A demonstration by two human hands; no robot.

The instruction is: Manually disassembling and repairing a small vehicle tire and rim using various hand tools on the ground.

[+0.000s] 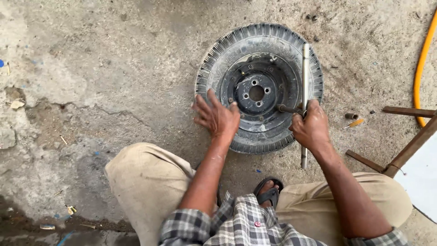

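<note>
A small wheel (259, 86) lies flat on the rough concrete ground (114, 68), right in front of a person who squats over it. The wheel has a worn black tyre with fine ribs all round, and a dark metal rim (255, 93) in the middle with a ring of little holes. The left hand (217, 117) is spread open, fingers wide, and presses flat on the near left side of the tyre. It holds nothing. The right hand (311, 127) is closed tight around a long grey metal bar (305, 77). The bar lies across the right side of the wheel and points away from the person. A short dark piece sticks out sideways from the bar toward the rim. A yellow hose (421, 64) curves along the ground on the far right, well apart from the wheel.
</note>
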